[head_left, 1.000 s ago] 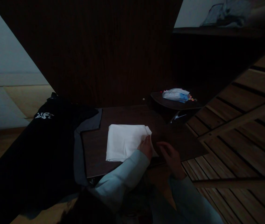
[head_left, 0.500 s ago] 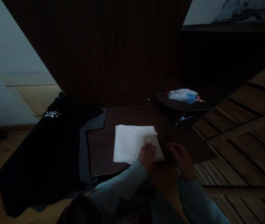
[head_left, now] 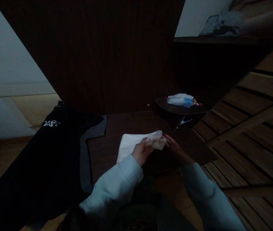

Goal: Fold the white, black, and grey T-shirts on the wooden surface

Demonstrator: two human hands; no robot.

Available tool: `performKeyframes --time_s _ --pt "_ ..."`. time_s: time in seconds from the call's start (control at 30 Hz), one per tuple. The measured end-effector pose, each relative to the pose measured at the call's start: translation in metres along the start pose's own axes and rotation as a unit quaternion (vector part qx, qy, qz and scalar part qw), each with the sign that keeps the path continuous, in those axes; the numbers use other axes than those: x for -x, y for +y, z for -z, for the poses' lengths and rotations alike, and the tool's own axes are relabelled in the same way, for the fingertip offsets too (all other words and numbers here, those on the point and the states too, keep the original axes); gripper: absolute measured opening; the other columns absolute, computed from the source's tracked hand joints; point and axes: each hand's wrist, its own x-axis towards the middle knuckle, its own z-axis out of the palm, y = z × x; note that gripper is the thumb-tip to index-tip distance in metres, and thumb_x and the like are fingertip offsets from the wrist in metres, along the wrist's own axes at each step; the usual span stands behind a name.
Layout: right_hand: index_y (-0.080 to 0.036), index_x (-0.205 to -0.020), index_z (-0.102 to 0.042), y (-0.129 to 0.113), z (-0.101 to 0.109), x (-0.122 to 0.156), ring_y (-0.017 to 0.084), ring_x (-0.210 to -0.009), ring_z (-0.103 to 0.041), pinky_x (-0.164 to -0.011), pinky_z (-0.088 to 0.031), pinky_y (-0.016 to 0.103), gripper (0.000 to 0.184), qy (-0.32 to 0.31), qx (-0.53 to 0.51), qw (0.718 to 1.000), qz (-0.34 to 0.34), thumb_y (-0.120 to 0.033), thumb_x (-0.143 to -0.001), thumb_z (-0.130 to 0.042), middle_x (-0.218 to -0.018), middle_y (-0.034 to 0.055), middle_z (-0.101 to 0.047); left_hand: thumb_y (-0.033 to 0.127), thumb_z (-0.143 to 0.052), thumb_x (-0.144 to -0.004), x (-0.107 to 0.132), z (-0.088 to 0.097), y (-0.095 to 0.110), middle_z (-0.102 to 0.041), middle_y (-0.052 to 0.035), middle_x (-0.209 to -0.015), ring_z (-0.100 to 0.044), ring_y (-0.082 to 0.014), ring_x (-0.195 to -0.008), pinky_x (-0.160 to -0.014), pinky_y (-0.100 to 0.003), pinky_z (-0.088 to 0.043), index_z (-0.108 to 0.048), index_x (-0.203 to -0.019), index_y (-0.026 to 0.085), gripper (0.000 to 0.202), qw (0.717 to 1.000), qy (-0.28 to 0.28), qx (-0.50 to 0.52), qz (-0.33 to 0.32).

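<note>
We note a black shirt (head_left: 37, 166) over the left edge of the dark tabletop (head_left: 102, 152). Next, the white cloth (head_left: 128, 144) lies there, right side lifted and bunched. Our left hand (head_left: 141, 152) pinches that bunch, fingers closed; our right hand (head_left: 176, 150), fingers partly bent, meets its right end, grip unclear.

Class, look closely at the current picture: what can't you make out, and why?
All in the head view:
- Left hand: some fingers, hidden by the bunched white cloth.
- Right hand: whether it grips the cloth; fingertips dim and blurred.
- Black shirt: exact lettering, too small.
- Blue-and-white packet: its print, too small.
- Grey item, upper right: what it is, blurred.
</note>
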Motion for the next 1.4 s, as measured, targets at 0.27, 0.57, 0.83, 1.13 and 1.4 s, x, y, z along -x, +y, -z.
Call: performKeyframes --time_s 0.27,0.57,0.83,1.13,1.4 --pt "-0.018 -0.111 -0.055 -0.067 -0.046 -0.032 0.023 -0.094 -0.060 -0.080 -0.049 0.037 0.056 0.049 0.019 0.998 0.020 -0.050 -0.066 -0.062 -0.110 0.0097 -0.061 0.017 -0.043 -0.067 -0.034 0.071 0.024 -0.066 -0.0099 -0.090 -0.062 -0.0217 -0.088 -0.084 -0.036 -0.048 -0.053 -0.104 0.006 0.040 0.933 0.078 0.312 0.162" --pt "-0.015 -0.079 -0.056 0.002 -0.019 -0.065 0.012 -0.056 -0.053 -0.058 -0.044 0.027 0.034 0.151 0.215 0.962 -0.078 -0.037 -0.055 -0.068 -0.061 -0.0009 -0.058 0.011 -0.051 -0.064 -0.017 0.082 -0.079 -0.052 -0.0123 -0.120 -0.048 -0.0205 -0.114 -0.097 -0.034 -0.038 -0.048 -0.107 0.014 0.044 0.946 0.201 0.100 0.235" --pt "-0.016 -0.065 -0.061 0.006 -0.030 0.008 0.014 -0.056 -0.053 -0.053 -0.040 0.024 0.041 -0.010 0.219 0.969 -0.119 -0.057 -0.065 -0.055 -0.061 0.0007 -0.059 0.043 -0.052 -0.070 0.059 0.056 -0.083 -0.057 -0.0008 -0.070 -0.055 -0.0154 -0.064 -0.066 -0.029 -0.045 -0.052 -0.073 0.019 0.025 0.970 0.147 -0.087 0.176" --pt "-0.017 -0.076 -0.060 0.004 -0.057 0.025 0.019 -0.076 -0.056 -0.066 -0.044 0.027 0.045 0.060 0.153 0.982 -0.097 -0.060 -0.064 -0.054 -0.078 0.0032 -0.063 0.045 -0.044 -0.074 0.057 0.047 -0.084 -0.054 -0.0017 -0.069 -0.051 -0.0156 -0.068 -0.066 -0.027 -0.041 -0.048 -0.064 0.019 0.028 0.973 0.201 -0.040 0.104" --pt "-0.018 -0.068 -0.057 0.011 -0.055 0.038 0.018 -0.075 -0.054 -0.069 -0.042 0.027 0.042 0.056 0.217 0.973 -0.055 -0.059 -0.071 -0.046 -0.075 0.0033 -0.059 0.046 -0.046 -0.072 0.068 0.045 -0.091 -0.048 0.0008 -0.061 -0.047 -0.0145 -0.061 -0.061 -0.026 -0.039 -0.047 -0.060 0.019 0.030 0.975 0.177 -0.003 0.133"
